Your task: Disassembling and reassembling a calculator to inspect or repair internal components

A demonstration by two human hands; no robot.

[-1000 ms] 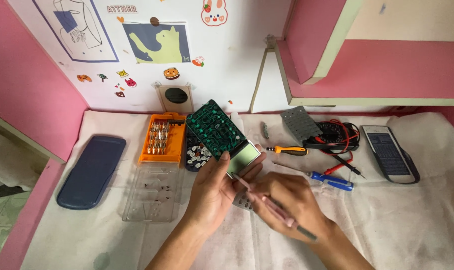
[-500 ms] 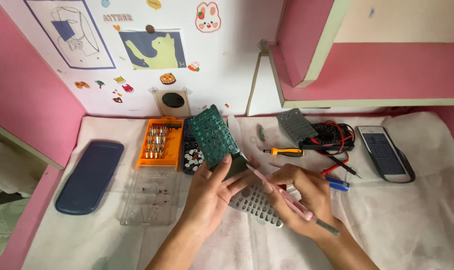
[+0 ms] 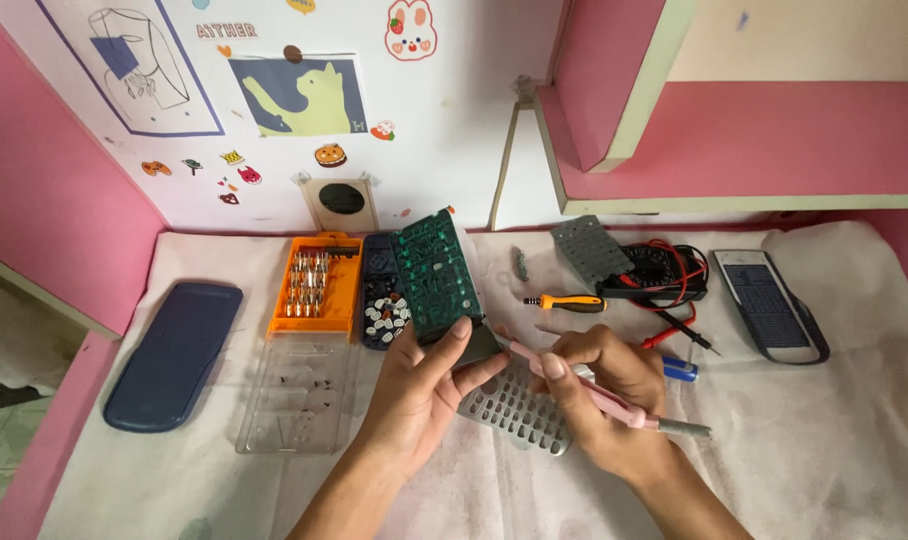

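Note:
My left hand holds a green circuit board by its lower end, tilted up and away from me. My right hand grips a slim pink tool like a pen, its tip meeting the small grey panel at the board's bottom edge. Under both hands lies a grey perforated keypad plate on the white cloth.
An orange screwdriver bit case and its clear lid lie left of the board, beside a dark blue cover. A tray of keys, an orange screwdriver, a multimeter with leads, a blue pen and a calculator shell lie around.
The board has lowered slightly and my left thumb has moved over its grey end. The pink tool has swung up from the cloth so its tip reaches the board's lower edge.

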